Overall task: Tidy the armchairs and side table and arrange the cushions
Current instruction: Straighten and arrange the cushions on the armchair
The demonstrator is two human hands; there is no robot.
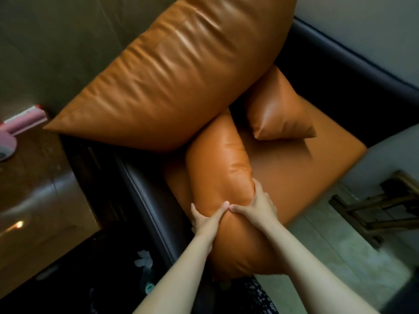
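Over the armchair seat [306, 171], left hand [205, 220] and right hand [260, 206] clamp a long cushion [217, 173], fingers curled round its sides, thumbs almost touching on top; big cushion [172, 71] leans behind it, small cushion [280, 109] lies beside

This looks like a home sitting room: a dark-framed armchair [145, 200] with a tan leather seat [306, 173] and 3 matching cushions, a large cushion [170, 71], a small cushion [278, 109] and a long cushion [217, 168]. Beside it stands a glossy wooden side table [40, 189] with a pink object [25, 121] on it. A wooden stool [374, 207] sits on the pale tiled floor [340, 241].
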